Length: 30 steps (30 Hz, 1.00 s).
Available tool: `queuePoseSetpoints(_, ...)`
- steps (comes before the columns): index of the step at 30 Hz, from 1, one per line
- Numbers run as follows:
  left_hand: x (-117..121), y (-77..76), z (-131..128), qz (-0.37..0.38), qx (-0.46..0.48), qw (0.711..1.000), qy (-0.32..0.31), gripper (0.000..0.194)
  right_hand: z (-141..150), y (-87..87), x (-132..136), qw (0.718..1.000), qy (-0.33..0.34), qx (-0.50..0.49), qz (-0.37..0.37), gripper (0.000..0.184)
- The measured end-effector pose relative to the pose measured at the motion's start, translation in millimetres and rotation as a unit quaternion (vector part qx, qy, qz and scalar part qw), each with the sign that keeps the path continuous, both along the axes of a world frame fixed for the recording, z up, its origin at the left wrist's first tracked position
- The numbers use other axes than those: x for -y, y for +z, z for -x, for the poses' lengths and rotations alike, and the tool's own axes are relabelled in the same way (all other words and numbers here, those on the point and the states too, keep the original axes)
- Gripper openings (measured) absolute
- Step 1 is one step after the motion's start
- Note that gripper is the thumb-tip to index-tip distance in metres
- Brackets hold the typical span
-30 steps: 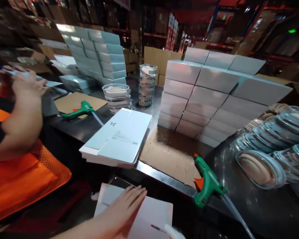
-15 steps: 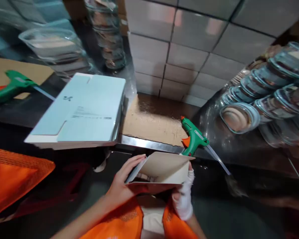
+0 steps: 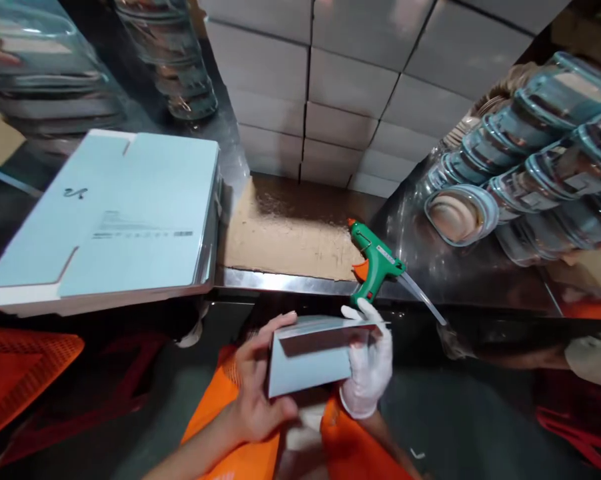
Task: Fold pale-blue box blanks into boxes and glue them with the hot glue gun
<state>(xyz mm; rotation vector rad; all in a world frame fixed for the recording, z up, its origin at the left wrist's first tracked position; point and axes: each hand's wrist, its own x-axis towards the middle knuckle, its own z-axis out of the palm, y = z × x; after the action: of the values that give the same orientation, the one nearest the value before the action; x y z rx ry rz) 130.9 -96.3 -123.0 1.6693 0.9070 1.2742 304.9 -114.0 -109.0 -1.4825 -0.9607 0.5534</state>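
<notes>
By the bare left hand [image 3: 258, 383] and the white-gloved right hand [image 3: 373, 367], set apart from each other, a pale-blue open carton [image 3: 308, 367] is gripped at opposite ends, in front of the worktop's [image 3: 413, 257] front edge and above the lap. Because nothing beneath the carton is seen to bear it, it could be dropped if either grip were loosened; its thin walls could also be creased or skewed if squeezed unevenly. The green glue gun [image 3: 375, 260] is laid at the right edge of the cardboard sheet [image 3: 290, 250], its handle reaching the worktop's front edge just beside the gloved fingers, so it could be knocked off by a small lift or swing of the right hand. Its glue stick [image 3: 423, 299] is pointed toward another person's arm [image 3: 520, 357]; whether it is touched there cannot be told, but it could be snagged. The flat-carton stack [image 3: 135, 213], apparently jutted past the front edge further left, could be tipped or fanned out if bumped by the left elbow.
</notes>
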Motion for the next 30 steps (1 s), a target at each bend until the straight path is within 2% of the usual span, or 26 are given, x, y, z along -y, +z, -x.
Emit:
queuePoseSetpoints(2, -4, 2.7, 4, -0.039, -0.015, 0.998, -0.048, 0.076, 3, 7.4, -3, 0.996, -0.019, -0.069, -0.056, 0.046)
queuePoseSetpoints(4, -13, 4.9, 17, -0.088, -0.07, 0.99, -0.085, 0.056, -5, 10.7, -3, 0.994, -0.013, -0.089, -0.056, 0.049)
queuePoseSetpoints(5, -17, 5.9, 25, -0.109, -0.097, 0.986, -0.076, 0.042, -14, 11.7, -3, 0.997, -0.011, -0.068, -0.039, 0.045)
queuePoseSetpoints(7, -26, 7.2, 43, -0.131, -0.132, 0.983, -0.01, 0.028, -39, 15.0, -8, 0.999, -0.044, 0.028, 0.007, 0.031)
queuePoseSetpoints(9, -32, 7.6, 57, -0.137, -0.145, 0.977, 0.071, 0.024, -66, 21.6, -22, 0.982, -0.083, 0.151, 0.073, 0.035)
queuePoseSetpoints(11, -37, 6.5, 64, -0.138, -0.145, 0.973, 0.114, 0.021, -88, 30.2, -44, 0.949, -0.084, 0.227, 0.204, 0.048)
queuePoseSetpoints(13, -39, 3.5, 65, -0.148, -0.131, 0.974, 0.112, 0.022, -99, 36.9, -68, 0.91, -0.067, 0.234, 0.335, 0.052)
queuePoseSetpoints(14, -40, 1.4, 65, -0.155, -0.126, 0.973, 0.112, 0.023, -103, 38.5, -78, 0.905, -0.063, 0.207, 0.368, 0.052)
queuePoseSetpoints(15, -40, -1.0, 64, -0.163, -0.118, 0.972, 0.117, 0.024, -104, 38.7, -87, 0.912, -0.062, 0.16, 0.372, 0.051)
queuePoseSetpoints(17, -39, -5.6, 61, -0.16, -0.09, 0.973, 0.139, 0.025, -107, 36.1, -97, 0.943, -0.059, 0.04, 0.324, 0.045)
queuePoseSetpoints(19, -38, -8.2, 58, -0.126, -0.054, 0.977, 0.163, 0.024, -108, 32.8, -97, 0.961, -0.05, -0.059, 0.267, 0.037)
queuePoseSetpoints(22, -42, -5.7, 49, -0.084, -0.015, 0.981, 0.174, 0.024, -106, 35.4, -86, 0.97, -0.062, -0.102, 0.212, 0.041)
queuePoseSetpoints(26, -51, 4.6, 30, -0.022, -0.011, 0.989, 0.145, 0.026, -99, 53.9, -57, 0.984, -0.127, -0.119, 0.033, 0.057)
queuePoseSetpoints(28, -55, 7.8, 20, 0.014, -0.01, 0.992, 0.127, 0.031, -97, 62.2, -41, 0.989, -0.074, -0.125, -0.009, 0.046)
queuePoseSetpoints(30, -56, 9.0, 10, 0.028, -0.016, 0.992, 0.118, 0.033, -94, 65.9, -26, 0.993, 0.032, -0.102, 0.041, 0.031)
